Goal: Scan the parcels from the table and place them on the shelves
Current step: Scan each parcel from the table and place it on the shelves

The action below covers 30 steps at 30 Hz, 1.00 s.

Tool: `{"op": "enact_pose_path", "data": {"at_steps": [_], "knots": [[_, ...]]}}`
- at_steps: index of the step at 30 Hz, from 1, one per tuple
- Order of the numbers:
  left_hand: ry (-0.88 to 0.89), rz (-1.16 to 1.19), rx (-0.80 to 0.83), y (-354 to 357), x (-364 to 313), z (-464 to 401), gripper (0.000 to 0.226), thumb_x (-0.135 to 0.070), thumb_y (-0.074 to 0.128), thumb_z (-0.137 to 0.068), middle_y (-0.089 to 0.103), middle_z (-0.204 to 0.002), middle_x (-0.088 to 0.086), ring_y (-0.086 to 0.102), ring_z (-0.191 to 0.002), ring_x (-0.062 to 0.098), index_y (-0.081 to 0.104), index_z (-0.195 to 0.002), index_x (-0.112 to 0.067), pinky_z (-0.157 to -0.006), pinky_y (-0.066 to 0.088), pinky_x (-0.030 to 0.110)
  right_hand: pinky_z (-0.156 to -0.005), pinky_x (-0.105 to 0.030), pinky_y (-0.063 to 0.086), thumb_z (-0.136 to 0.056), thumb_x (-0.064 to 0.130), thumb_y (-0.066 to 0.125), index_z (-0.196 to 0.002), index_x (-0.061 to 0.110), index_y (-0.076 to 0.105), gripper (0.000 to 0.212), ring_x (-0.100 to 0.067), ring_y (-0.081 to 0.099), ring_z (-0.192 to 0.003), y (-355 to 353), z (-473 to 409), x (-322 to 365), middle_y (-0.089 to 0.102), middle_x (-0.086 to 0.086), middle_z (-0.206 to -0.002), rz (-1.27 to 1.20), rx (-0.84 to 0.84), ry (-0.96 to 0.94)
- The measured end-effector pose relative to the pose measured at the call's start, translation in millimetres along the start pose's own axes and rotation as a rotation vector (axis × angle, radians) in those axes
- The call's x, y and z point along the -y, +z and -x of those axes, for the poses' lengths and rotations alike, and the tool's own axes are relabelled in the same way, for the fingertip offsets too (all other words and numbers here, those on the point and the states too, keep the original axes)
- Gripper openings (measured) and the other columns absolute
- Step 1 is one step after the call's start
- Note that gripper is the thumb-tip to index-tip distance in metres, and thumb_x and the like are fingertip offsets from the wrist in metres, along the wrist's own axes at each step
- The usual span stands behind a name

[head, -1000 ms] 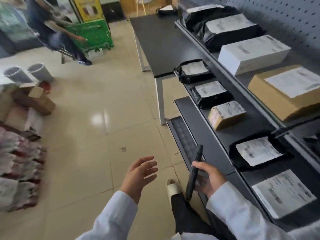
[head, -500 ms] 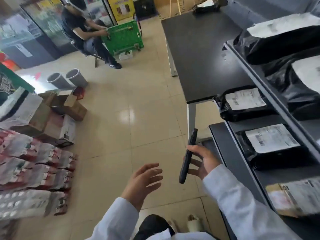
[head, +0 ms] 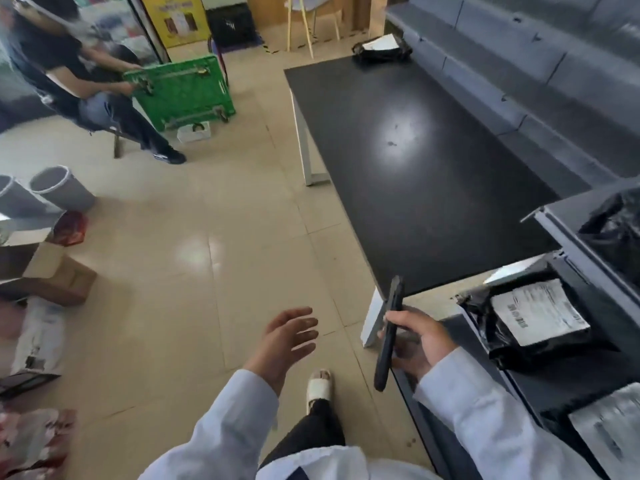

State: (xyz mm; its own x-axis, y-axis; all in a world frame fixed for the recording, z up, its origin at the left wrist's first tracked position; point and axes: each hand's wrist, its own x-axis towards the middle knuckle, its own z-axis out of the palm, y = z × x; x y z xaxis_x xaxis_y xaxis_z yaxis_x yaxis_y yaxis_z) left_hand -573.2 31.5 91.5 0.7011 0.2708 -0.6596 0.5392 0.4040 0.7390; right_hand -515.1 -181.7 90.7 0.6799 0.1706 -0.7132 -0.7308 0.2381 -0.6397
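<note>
My right hand [head: 417,341] grips a slim black handheld scanner [head: 389,336], held edge-on over the floor beside the shelf's front corner. My left hand [head: 287,336] hangs over the floor with its fingers spread and holds nothing. The long black table [head: 415,174] stretches ahead; one black bagged parcel [head: 381,51] with a white label lies at its far end. On the grey shelves [head: 568,244] at the right lie black bagged parcels, one [head: 530,320] with a white label close to my right hand, another [head: 616,230] on the level above.
A seated person [head: 86,88] holds a green crate [head: 183,88] at the far left. Two grey bins [head: 59,187], cardboard boxes [head: 52,271] and packaged goods [head: 31,441] line the left floor. My foot in a white sandal [head: 320,384] stands on the tiled floor.
The view has swung left and forward from the shelves toward the table. Both hands keep their pose, the right one still holding the scanner; most of the shelved parcels have left the view.
</note>
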Motion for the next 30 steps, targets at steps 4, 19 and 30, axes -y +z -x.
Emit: {"op": "enact_pose_path", "data": {"at_steps": [4,19,30], "knots": [[0.044,-0.023,0.068,-16.3,-89.0,-69.0,0.021,-0.002,0.054,-0.094,0.071,-0.098,0.010,0.065,-0.089,0.024,0.069,-0.107,-0.009,-0.093,0.052,0.042,-0.070,-0.044,0.051,-0.086,0.008,0.070,-0.086,0.016,0.073,0.009,-0.030,0.065,-0.081,60.6,-33.0,45.2,0.063,-0.010,-0.079,-0.046,-0.005,-0.048],[0.103,-0.080,0.136,-5.9,-291.8,-282.5,0.021,-0.003,0.058,-0.092,0.073,-0.099,0.009,0.067,-0.089,0.022,0.070,-0.108,-0.011,-0.089,0.055,0.040,-0.068,-0.050,0.056,-0.083,0.013,0.074,-0.098,0.014,0.072,0.015,-0.039,0.064,-0.101,209.3,-239.4,170.1,0.065,-0.013,-0.104,-0.027,-0.008,0.016],[0.078,-0.224,0.122,21.2,-444.3,-452.8,0.021,-0.003,0.056,-0.094,0.073,-0.103,0.012,0.067,-0.094,0.025,0.070,-0.108,-0.009,-0.087,0.054,0.039,-0.081,-0.052,0.054,-0.086,0.011,0.071,-0.095,0.013,0.068,0.010,-0.029,0.065,-0.085,308.7,-393.8,330.8,0.070,-0.006,-0.076,-0.161,-0.078,-0.050]]}}
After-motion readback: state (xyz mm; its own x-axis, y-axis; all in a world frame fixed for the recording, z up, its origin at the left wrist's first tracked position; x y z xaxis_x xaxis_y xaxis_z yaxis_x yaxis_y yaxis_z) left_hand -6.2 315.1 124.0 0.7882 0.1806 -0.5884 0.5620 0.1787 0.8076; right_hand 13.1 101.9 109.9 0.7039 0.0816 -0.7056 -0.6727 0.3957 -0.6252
